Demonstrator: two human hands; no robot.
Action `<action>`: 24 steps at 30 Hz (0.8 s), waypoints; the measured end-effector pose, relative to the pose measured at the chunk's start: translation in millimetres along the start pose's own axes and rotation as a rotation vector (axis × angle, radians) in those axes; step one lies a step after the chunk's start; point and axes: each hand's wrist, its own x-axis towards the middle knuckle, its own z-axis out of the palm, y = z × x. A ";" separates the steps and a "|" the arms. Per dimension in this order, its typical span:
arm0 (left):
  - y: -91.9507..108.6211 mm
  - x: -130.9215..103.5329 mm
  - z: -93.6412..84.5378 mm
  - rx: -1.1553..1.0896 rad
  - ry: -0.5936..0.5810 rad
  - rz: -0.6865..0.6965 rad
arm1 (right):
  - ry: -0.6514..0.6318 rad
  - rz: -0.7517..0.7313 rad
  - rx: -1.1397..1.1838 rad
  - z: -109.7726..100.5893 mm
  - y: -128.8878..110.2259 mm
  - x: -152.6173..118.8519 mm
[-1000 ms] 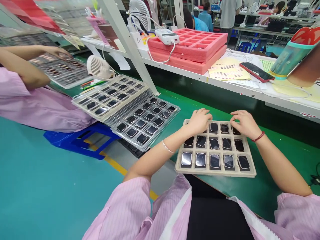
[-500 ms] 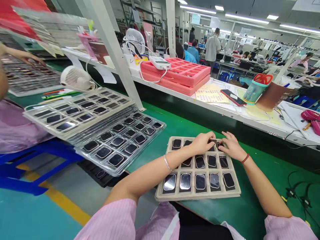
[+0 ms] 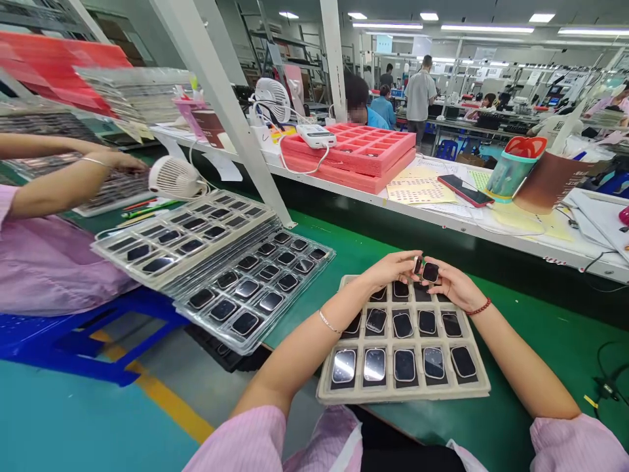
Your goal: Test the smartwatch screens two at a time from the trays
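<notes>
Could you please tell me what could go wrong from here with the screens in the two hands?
The left hand and right hand each hold a screen, close together; these might knock and scratch. Both are above the tray, so a slip could strike the other screens in it. The tray's near left corner seems to overhang the table, so a bump might tilt it.

Ceiling lamps (image 3: 486,29) shine brightly overhead; glare whitens two screens (image 3: 343,366) (nearest row, left), and red material (image 3: 59,72) at the far left is blurred.
</notes>
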 end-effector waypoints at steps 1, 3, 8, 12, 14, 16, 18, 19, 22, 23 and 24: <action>0.2 -0.2 -0.2 -0.006 -0.009 0.000 | -0.011 0.002 0.015 -1.2 -0.2 -1.1; 1.1 -0.5 -1.0 -0.026 -0.029 -0.005 | -0.030 0.001 0.016 -2.8 -1.1 -2.9; 4.3 -1.6 -3.3 -0.074 -0.032 0.009 | -0.043 -0.020 0.020 -5.6 -2.8 -4.0; 4.4 -3.2 -2.3 -0.042 -0.052 -0.014 | -0.027 -0.049 -0.012 -8.1 -1.5 -3.7; 4.1 -4.3 -1.5 -0.039 -0.074 -0.020 | -0.026 -0.061 -0.021 -9.1 -0.8 -3.3; 4.4 -5.5 -1.1 -0.059 -0.116 -0.025 | -0.032 -0.068 -0.007 -9.9 -0.4 -2.7; 5.1 -6.4 -1.1 -0.082 -0.147 -0.029 | -0.040 -0.076 0.028 -10.7 -0.1 -2.1; 5.6 -6.8 -1.1 -0.088 -0.153 -0.029 | -0.046 -0.080 0.043 -11.2 0.0 -1.8; 6.6 -7.3 -1.1 -0.076 -0.157 -0.020 | -0.059 -0.088 0.045 -11.9 0.5 -2.1; 6.7 -7.2 -1.1 -0.061 -0.158 -0.015 | -0.059 -0.089 0.033 -11.8 0.5 -2.7; 6.5 -6.9 -1.1 -0.043 -0.157 -0.009 | -0.058 -0.091 0.019 -11.5 0.6 -3.4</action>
